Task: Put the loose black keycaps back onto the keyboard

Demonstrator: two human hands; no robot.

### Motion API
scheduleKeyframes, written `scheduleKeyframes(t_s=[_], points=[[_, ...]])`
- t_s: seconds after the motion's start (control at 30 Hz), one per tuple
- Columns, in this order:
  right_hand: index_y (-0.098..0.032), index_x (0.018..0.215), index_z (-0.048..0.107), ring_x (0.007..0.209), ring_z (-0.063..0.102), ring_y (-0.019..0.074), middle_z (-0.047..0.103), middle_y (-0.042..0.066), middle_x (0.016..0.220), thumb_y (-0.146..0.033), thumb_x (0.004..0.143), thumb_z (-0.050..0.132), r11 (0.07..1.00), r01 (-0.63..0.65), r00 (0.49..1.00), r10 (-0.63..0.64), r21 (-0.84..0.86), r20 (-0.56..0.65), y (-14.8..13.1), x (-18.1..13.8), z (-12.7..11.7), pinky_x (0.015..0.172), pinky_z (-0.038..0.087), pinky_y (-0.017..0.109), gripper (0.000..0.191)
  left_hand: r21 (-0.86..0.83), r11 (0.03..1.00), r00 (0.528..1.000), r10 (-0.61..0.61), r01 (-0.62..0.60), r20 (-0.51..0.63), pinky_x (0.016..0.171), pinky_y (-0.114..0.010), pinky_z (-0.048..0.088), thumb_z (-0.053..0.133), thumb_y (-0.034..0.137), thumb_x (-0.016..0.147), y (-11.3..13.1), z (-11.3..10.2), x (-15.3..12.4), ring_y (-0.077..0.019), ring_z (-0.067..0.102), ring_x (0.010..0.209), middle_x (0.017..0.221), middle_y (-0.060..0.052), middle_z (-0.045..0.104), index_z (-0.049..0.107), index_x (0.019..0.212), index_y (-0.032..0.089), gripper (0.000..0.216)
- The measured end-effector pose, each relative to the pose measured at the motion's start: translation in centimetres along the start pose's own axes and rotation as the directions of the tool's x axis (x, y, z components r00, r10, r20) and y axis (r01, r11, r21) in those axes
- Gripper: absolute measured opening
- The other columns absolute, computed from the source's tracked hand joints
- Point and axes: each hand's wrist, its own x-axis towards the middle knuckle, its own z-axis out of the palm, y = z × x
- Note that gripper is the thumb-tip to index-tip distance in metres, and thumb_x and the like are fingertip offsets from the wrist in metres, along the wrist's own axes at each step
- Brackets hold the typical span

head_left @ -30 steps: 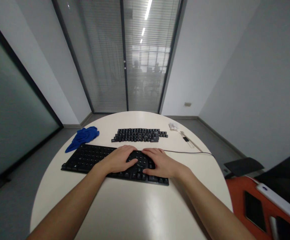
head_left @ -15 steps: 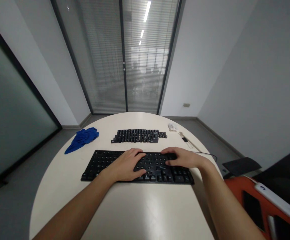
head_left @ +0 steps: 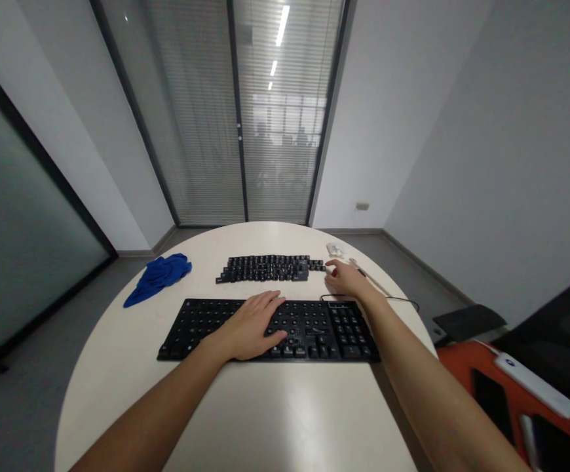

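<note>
On my right, low down, an orange seat carries a flat dark device and a white power strip. In front of me the pale round table shows a bare, shiny stretch, and beyond that the black keyboard lies flat, long side towards me. Keys fill its number pad at the right; most of the area left of that shows small round mounts. My left hand rests palm down across its middle, fingers relaxed and thumb spread, gripping nothing. A thin dark cable runs from behind the keyboard to the right. Past it, my right hand reaches over with bent fingers, just beside the right end of the rows of loose keycaps; I cannot tell whether it pinches one. A crumpled blue cloth lies at the left, and a small clear bag near the far right edge. Farthest off stands a glass partition with blinds.
</note>
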Motion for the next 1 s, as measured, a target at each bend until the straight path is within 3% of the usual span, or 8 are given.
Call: scheduleKeyframes(t_s=[0.23, 0.43, 0.53, 0.63, 0.77, 1.0], points=[[-0.015, 0.116, 0.069, 0.098, 0.067, 0.0284, 0.076, 0.015, 0.100, -0.020, 0.089, 0.059, 0.997, 0.008, 1.000, -0.010, -0.074, -0.029, -0.9, 0.9, 0.3, 0.086, 0.046, 0.036, 0.030, 0.006, 0.999, 0.999, -0.035, 0.035, 0.015, 0.123, -0.045, 0.024, 0.052, 0.052, 0.095, -0.5, 0.3, 0.2, -0.0292, 0.026, 0.151, 0.163, -0.015, 0.030, 0.032, 0.153, 0.017, 0.071], [-0.014, 0.093, 0.076, 0.091, 0.069, 0.0291, 0.076, 0.018, 0.097, -0.024, 0.088, 0.062, 0.997, 0.014, 1.000, -0.015, -0.071, -0.012, -1.2, -0.4, -1.8, 0.079, 0.048, 0.035, 0.018, 0.019, 0.998, 0.998, -0.062, 0.062, 0.025, 0.123, -0.046, 0.023, 0.054, 0.048, 0.092, -1.4, 0.7, 0.2, -0.0299, 0.023, 0.152, 0.164, -0.014, 0.028, 0.030, 0.154, 0.017, 0.073], [-0.018, 0.095, 0.075, 0.086, 0.069, 0.0233, 0.077, 0.011, 0.098, -0.032, 0.090, 0.060, 0.997, 0.084, 0.997, -0.084, 0.000, -0.001, -1.9, -2.2, -2.9, 0.077, 0.048, 0.030, 0.021, 0.026, 0.996, 0.996, -0.081, 0.081, 0.022, 0.123, -0.047, 0.023, 0.054, 0.045, 0.091, -1.7, 0.4, 0.2, -0.0305, 0.023, 0.152, 0.164, -0.015, 0.028, 0.031, 0.153, 0.017, 0.072], [-0.019, 0.093, 0.073, 0.077, 0.066, 0.0198, 0.076, 0.005, 0.088, -0.031, 0.085, 0.060, 0.930, 0.274, 0.950, -0.301, 0.245, 0.081, -2.6, -4.4, -2.9, 0.070, 0.049, 0.029, 0.020, 0.022, 0.995, 0.995, -0.096, 0.095, 0.041, 0.124, -0.049, 0.020, 0.054, 0.040, 0.089, -1.5, 0.0, 0.3, -0.0305, 0.024, 0.152, 0.163, -0.016, 0.030, 0.031, 0.152, 0.016, 0.072], [-0.018, 0.090, 0.073, 0.075, 0.064, 0.0185, 0.074, 0.003, 0.083, -0.028, 0.079, 0.063, 0.849, 0.302, 0.900, -0.404, 0.434, 0.165, -2.7, -6.2, -2.1, 0.071, 0.049, 0.029, 0.018, 0.014, 0.994, 0.993, -0.111, 0.110, 0.043, 0.124, -0.056, 0.014, 0.052, 0.032, 0.087, -0.8, 0.0, 0.5, -0.0306, 0.028, 0.150, 0.161, -0.015, 0.034, 0.030, 0.152, 0.016, 0.070], [-0.019, 0.085, 0.075, 0.080, 0.063, 0.0195, 0.071, 0.004, 0.087, -0.030, 0.075, 0.068, 0.825, 0.354, 0.865, -0.468, 0.441, 0.181, -2.4, -6.3, -2.0, 0.076, 0.049, 0.031, 0.016, 0.034, 0.994, 0.994, -0.105, 0.105, -0.006, 0.124, -0.056, 0.013, 0.050, 0.031, 0.087, -0.2, 0.3, 0.5, -0.0300, 0.034, 0.147, 0.156, -0.013, 0.043, 0.037, 0.149, 0.019, 0.064]])
